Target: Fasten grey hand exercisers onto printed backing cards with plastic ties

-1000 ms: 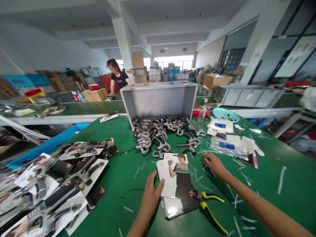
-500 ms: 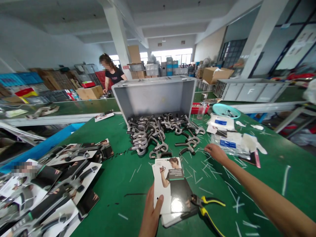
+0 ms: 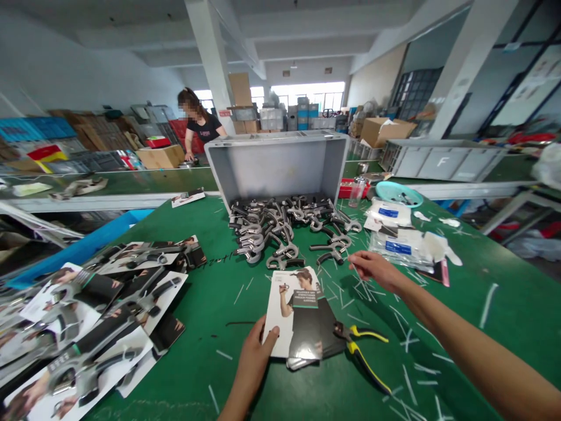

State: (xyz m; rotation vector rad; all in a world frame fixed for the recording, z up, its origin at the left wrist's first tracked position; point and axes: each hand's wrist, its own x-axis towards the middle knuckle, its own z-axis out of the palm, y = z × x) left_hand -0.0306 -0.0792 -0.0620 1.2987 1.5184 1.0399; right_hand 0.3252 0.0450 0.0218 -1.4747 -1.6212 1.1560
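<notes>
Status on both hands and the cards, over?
Left hand holding printed card over other cards. Right hand by scattered white strips, hold unclear. Pliers lie close beside the cards.

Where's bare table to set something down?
Mostly bare: the table between the packed grips and left hand, bar stray strips. Crowded: the mouth of the grey crate, with loose grips; under the right hand and right of the pliers, with strips.

The left grip [image 3: 258,346] and right grip [image 3: 376,271] are bare and slim-fingered, with slender bare forearms [image 3: 460,341].
</notes>
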